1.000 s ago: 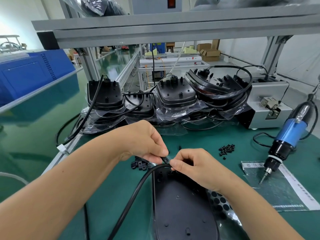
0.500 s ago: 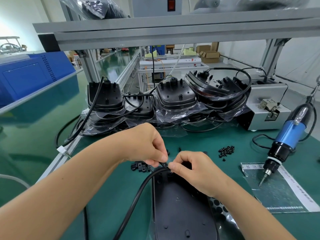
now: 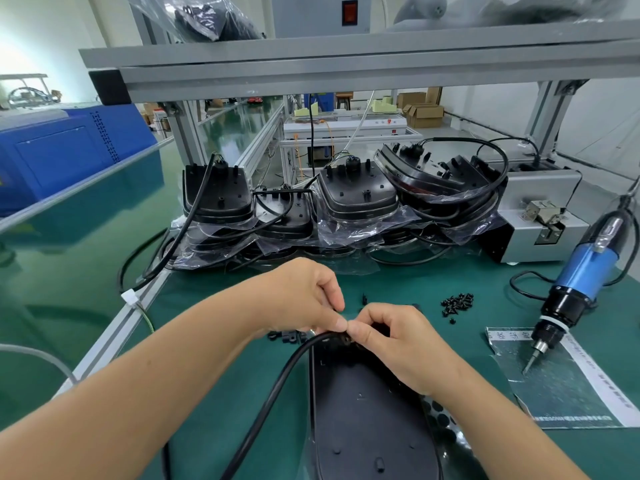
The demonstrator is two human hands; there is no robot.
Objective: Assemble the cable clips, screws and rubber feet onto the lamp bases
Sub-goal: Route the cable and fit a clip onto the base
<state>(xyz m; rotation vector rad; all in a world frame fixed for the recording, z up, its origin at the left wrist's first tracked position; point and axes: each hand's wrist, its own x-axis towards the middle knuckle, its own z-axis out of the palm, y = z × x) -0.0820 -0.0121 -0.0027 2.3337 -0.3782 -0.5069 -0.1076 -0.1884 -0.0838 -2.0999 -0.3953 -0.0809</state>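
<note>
A black lamp base [image 3: 367, 420] lies bottom-up on the green mat in front of me. Its black cable [image 3: 273, 389] curves from the base's far end down to the lower left. My left hand [image 3: 304, 299] and my right hand [image 3: 391, 337] meet fingertip to fingertip at that far end. Both pinch a small black cable clip [image 3: 344, 337] on the cable; the clip is mostly hidden by the fingers. Loose cable clips [image 3: 285, 336] lie just under my left hand. A pile of black screws [image 3: 457, 303] lies to the right. A sheet of round rubber feet [image 3: 440, 420] lies beside the base.
Stacks of lamp bases in plastic film [image 3: 332, 206] fill the back of the bench. A blue electric screwdriver [image 3: 575, 285] hangs at the right, its tip over a foil bag [image 3: 568, 382]. A grey screw feeder [image 3: 540, 216] stands behind it. The bench's aluminium edge [image 3: 114, 334] runs along the left.
Both hands stayed at the far end of the base, with the fingertips drawn closer together over the clip and cable. The base has not shifted.
</note>
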